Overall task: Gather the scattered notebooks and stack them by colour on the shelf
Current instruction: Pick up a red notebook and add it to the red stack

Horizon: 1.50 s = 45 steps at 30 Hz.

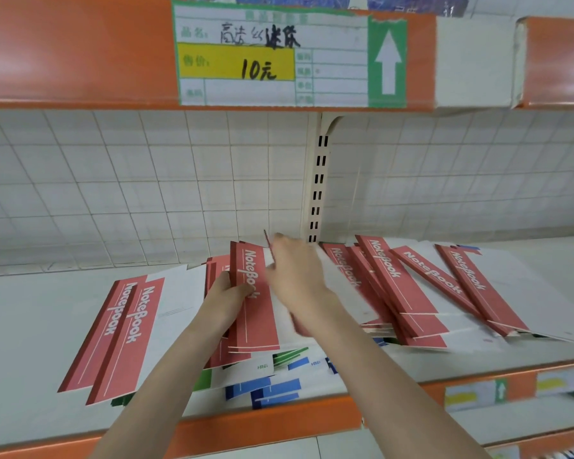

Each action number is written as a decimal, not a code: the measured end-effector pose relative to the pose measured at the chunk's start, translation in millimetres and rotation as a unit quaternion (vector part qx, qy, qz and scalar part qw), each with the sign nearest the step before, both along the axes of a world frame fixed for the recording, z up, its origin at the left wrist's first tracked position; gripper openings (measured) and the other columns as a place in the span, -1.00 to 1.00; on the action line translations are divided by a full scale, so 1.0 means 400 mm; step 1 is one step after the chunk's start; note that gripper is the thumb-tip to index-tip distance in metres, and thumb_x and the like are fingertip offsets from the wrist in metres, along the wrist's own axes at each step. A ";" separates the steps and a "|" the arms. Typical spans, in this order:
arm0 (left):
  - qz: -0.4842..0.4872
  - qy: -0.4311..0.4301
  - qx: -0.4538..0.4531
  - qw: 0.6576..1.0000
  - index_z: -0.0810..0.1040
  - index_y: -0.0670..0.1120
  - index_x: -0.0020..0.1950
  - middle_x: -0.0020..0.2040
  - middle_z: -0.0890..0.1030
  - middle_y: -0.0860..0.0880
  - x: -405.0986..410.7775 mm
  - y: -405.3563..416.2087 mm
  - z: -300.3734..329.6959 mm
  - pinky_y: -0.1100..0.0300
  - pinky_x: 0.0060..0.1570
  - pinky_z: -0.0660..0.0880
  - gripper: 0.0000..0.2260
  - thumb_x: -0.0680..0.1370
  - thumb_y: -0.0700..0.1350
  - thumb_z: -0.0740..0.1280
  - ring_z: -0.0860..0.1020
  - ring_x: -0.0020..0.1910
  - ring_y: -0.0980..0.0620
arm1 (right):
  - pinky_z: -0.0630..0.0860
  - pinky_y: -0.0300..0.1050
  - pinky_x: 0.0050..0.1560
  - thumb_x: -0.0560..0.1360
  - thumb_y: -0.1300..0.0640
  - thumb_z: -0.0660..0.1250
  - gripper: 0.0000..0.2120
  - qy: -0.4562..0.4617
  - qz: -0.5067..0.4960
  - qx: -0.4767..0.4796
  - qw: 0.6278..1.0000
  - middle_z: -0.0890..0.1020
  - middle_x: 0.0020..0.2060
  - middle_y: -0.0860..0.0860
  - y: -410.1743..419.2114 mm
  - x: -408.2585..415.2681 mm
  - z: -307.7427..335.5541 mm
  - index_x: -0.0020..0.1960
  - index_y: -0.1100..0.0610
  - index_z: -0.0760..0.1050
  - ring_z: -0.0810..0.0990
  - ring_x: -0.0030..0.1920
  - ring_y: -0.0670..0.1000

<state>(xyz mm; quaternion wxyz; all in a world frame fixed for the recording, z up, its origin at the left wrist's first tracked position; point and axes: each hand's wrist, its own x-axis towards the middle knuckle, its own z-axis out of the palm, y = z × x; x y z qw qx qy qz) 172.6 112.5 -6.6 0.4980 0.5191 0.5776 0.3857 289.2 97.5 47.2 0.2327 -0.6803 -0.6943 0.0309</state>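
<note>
L hand (227,294): grips a tilted bundle of red books (254,299), thumb across the front cover, fingers behind; bundle's lower edge rests on the pile at mid-shelf.
R hand (295,276): blurred; reaches over the bundle's top, pinching a thin red edge (268,241) that sticks up by its fingertips. Rest of that item hidden.
Red pair (116,336): two books overlapped, flat on shelf (24,342), left of the L forearm.
Red fan (421,289): several books splayed right of the R arm, overlapping.
Blue/green books (269,389): under the bundle, near the shelf's front lip, partly covered.
Price tag (272,58): on the upper shelf's orange edge, "10元".
</note>
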 end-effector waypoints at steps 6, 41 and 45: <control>0.000 -0.005 0.028 1.000 0.53 -0.03 0.04 -0.10 0.61 -0.02 -0.010 -0.010 0.002 0.21 -0.20 0.45 -0.74 0.65 -0.05 0.04 0.57 -0.06 0.00 | 0.21 -0.20 -0.41 0.48 0.34 0.26 -0.73 0.090 0.011 -0.033 0.995 0.42 -0.31 0.05 0.038 -0.089 0.001 -0.27 0.16 0.21 0.38 -0.30 0.06; 0.011 -0.038 -0.025 0.999 0.43 -0.07 0.23 -0.08 0.61 -0.06 -0.001 0.003 -0.010 0.27 -0.47 0.48 -0.77 0.59 -0.09 0.22 0.62 -0.26 -0.01 | 0.40 -0.09 -0.15 0.48 0.36 0.28 -0.69 -0.058 -0.203 -0.107 0.972 0.58 0.10 0.11 0.033 0.141 -0.070 0.21 0.19 0.45 0.57 0.11 0.12; 0.014 -0.036 -0.032 0.999 0.42 -0.05 0.26 -0.06 0.61 -0.05 -0.001 0.007 -0.017 0.24 -0.44 0.49 -0.75 0.59 -0.07 0.22 0.63 -0.24 -0.03 | 0.39 -0.11 -0.19 0.46 0.40 0.27 -0.70 -0.097 -0.144 -0.089 0.981 0.57 0.09 0.13 0.027 0.136 -0.065 0.17 0.23 0.46 0.57 0.10 0.14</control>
